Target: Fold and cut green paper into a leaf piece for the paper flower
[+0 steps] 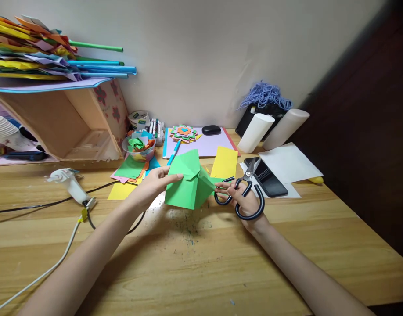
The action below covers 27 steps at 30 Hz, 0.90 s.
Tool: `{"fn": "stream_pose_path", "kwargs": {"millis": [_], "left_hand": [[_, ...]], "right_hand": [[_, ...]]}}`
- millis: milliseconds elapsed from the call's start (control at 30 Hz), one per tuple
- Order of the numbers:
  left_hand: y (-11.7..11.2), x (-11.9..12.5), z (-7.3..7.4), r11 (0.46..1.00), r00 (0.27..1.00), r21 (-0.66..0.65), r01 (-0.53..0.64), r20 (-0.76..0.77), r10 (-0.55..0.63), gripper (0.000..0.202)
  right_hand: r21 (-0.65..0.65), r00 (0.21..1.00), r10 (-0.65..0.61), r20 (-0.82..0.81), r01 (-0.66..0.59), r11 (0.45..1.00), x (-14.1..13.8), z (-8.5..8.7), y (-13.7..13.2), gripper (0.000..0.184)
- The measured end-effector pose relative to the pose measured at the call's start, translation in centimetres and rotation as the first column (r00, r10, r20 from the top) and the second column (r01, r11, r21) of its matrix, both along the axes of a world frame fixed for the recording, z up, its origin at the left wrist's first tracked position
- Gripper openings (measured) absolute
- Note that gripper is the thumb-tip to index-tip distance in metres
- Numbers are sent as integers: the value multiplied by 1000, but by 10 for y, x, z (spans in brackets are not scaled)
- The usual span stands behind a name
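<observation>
A creased green paper (183, 191), partly unfolded, is held above the middle of the table. My left hand (158, 180) pinches its left edge, thumb on top. At the paper's right side, my right hand (242, 199) has black-handled scissors (249, 175) hooked in it, blades pointing up and away from the paper. The fingertips of that hand also reach the paper's right corner; how firmly they grip it is hard to see. Behind the paper lie a yellow paper piece (224, 162) and a layered paper flower (184, 134) with a blue stick.
A glue gun (68, 184) with its cable lies at left. Behind it are a cardboard box (83, 118), a tub of paper scraps (138, 147) and stacked coloured papers (131, 169). A phone (269, 177), white sheets (292, 162) and white rolls (256, 131) are at right.
</observation>
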<state>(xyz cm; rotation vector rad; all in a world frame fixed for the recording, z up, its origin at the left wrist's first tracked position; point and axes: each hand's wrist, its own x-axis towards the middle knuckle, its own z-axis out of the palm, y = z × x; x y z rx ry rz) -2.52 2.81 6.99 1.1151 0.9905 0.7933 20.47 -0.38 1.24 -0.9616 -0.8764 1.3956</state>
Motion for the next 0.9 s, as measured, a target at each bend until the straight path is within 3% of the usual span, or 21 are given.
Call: {"fn": "stream_pose_path", "kwargs": {"millis": [167,267,467,667,800,900], "left_hand": [[0,2,-3,999,997,46,25,-79,-21,33],[-1,8,-10,999,999,42,-27,-44,29,32],[-12,24,-23,985,968,-165,-60,230,97,40],[-26,40,-34,965,806,-259,36,579,126,67],[-34,50,-56,949,712,-287,130,693,112,76],[-41,57,-71,956,731,-253,149,679,66,76]], "right_hand": [[-28,998,18,61,-16,999,-7,-3,-3,43],[-45,1000,15,25,-14,999,-11,-9,-4,42],[-135,988,-82,-128,65,989,-12,-7,-4,41],[-173,962,-128,-240,87,981,-6,-3,-4,32],[-144,945,-182,-272,147,979,-3,-1,-3,28],[-144,919,-252,-305,217,966,0,1,-1,29]]}}
